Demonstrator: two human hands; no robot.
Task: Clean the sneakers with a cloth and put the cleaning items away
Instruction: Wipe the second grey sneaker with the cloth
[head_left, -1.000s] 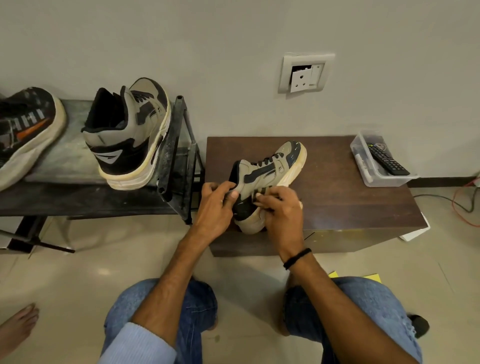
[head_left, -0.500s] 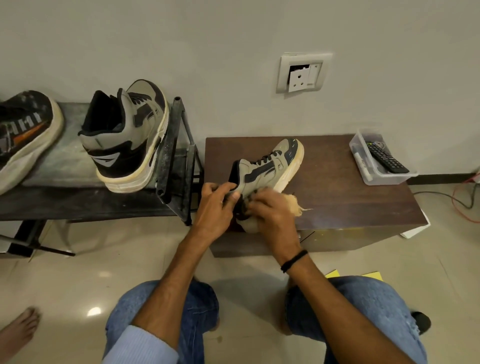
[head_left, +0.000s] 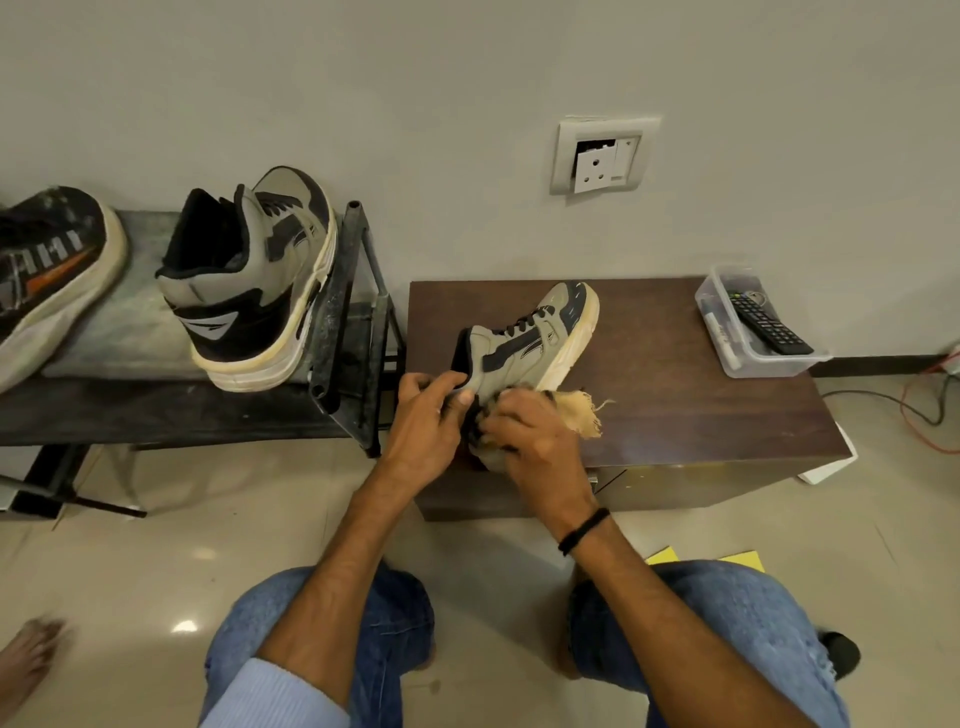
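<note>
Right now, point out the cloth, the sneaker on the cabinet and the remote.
cloth (head_left: 577, 414), head view, frayed tan end sticking out
sneaker (head_left: 519, 353), head view, olive side panel
remote (head_left: 769, 325), head view, button face

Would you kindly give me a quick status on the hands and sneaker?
Left hand grips sneaker at the collar. Right hand holds cloth against its heel. Sneaker over brown table, nothing blocking.

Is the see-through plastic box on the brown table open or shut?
Open: the clear plastic box has no lid on, and the black remote control pokes out over its rim.
</note>
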